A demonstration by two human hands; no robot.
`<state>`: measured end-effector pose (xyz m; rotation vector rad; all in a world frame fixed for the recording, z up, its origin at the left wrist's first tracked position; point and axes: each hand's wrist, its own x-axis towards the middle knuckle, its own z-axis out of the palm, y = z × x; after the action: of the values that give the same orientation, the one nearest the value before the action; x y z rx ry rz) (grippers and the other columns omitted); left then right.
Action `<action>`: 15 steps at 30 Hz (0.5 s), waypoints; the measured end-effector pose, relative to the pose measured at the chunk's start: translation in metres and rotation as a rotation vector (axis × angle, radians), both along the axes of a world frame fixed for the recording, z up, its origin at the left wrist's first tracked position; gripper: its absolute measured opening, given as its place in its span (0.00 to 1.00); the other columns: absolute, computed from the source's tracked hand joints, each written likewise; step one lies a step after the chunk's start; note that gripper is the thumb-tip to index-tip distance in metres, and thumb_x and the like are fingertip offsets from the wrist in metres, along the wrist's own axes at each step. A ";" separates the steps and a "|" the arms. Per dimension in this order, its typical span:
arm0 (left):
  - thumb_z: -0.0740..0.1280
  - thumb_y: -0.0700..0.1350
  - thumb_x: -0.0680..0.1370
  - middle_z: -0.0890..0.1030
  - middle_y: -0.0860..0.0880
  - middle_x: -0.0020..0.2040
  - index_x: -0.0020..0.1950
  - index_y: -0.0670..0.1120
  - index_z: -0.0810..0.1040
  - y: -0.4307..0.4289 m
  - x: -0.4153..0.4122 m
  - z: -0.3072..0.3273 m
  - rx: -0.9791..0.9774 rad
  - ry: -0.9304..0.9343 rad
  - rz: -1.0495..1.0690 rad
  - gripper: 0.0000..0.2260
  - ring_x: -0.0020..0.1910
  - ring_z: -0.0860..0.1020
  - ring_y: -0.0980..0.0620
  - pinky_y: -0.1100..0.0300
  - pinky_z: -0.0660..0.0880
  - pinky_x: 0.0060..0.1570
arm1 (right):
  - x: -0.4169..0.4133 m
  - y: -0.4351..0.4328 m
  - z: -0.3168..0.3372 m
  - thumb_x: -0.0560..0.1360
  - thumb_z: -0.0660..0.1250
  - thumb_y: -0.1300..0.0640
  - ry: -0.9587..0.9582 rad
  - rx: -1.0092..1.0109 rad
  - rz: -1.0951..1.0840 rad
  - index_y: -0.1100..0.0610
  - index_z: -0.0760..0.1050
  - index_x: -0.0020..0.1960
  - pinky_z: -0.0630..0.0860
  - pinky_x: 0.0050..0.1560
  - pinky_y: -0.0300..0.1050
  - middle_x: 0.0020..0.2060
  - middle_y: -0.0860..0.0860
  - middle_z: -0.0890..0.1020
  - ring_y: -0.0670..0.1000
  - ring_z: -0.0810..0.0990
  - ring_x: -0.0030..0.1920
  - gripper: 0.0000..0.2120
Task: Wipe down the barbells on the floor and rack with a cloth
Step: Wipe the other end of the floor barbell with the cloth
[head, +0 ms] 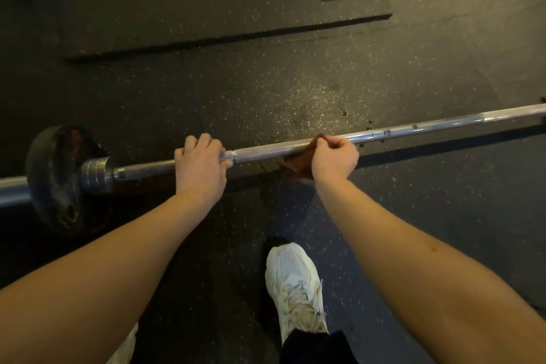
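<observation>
Your left hand (pixel 201 164) grips the barbell shaft (pixel 266 150) at centre frame; judge it heavy, rigid and apt to roll. Your right hand (pixel 335 158) pinches the limp brown cloth (pixel 297 164) against it.

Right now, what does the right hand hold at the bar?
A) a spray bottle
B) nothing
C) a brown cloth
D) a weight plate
C: the right hand pinches a brown cloth that lies against the bar, while the left hand grips the bare bar nearer the plate.
</observation>
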<state>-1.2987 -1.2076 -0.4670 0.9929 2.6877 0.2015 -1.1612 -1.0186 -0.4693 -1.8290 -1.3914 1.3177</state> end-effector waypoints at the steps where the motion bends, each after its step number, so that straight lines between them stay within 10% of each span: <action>1: 0.67 0.53 0.81 0.73 0.51 0.57 0.63 0.51 0.77 0.000 0.000 0.001 -0.001 -0.006 0.003 0.12 0.59 0.71 0.49 0.48 0.73 0.61 | 0.002 -0.010 -0.002 0.78 0.72 0.57 0.031 -0.041 0.038 0.52 0.79 0.56 0.80 0.52 0.42 0.51 0.46 0.80 0.44 0.79 0.51 0.07; 8: 0.67 0.54 0.81 0.73 0.51 0.56 0.62 0.52 0.77 0.001 0.001 -0.004 0.006 0.029 -0.001 0.12 0.57 0.72 0.49 0.49 0.73 0.59 | 0.005 -0.042 -0.018 0.77 0.73 0.55 -0.018 -0.055 0.177 0.51 0.82 0.50 0.79 0.59 0.48 0.49 0.48 0.83 0.46 0.81 0.51 0.03; 15: 0.66 0.54 0.81 0.73 0.50 0.56 0.62 0.51 0.77 -0.002 0.000 -0.007 0.009 0.026 -0.002 0.12 0.57 0.71 0.49 0.49 0.73 0.59 | 0.003 -0.003 0.000 0.79 0.71 0.58 0.027 0.035 0.036 0.51 0.78 0.54 0.78 0.41 0.30 0.54 0.48 0.79 0.44 0.79 0.49 0.05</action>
<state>-1.2982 -1.2098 -0.4740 1.0078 2.7114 0.2023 -1.1578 -1.0216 -0.4690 -1.7645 -1.4305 1.3231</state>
